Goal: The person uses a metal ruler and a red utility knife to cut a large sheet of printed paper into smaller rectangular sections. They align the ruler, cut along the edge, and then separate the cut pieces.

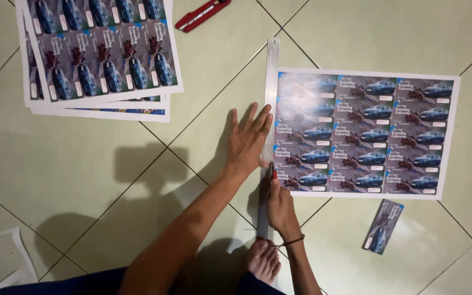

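Steel ruler point(269, 109) lies on tiled floor point(83, 164), long axis running away from body, along left edge of printed sheet point(364, 131). Left hand point(248, 141) flat, fingers spread, pressing ruler. Right hand point(281, 210) clenched on red cutter point(273, 172), just right of ruler, nearer body.

Both arms are bare from the elbow down, with no sleeves in sight. The left hand point(247, 143) wears no ring, watch or glove. The right hand point(279, 210) is bare as well, but a thin dark band point(292, 241), like a cord or hair tie, circles its wrist. Down at the bottom edge a strip of dark blue cloth point(77, 283) covers the legs, and one foot point(263, 261) shows without shoe or sock.
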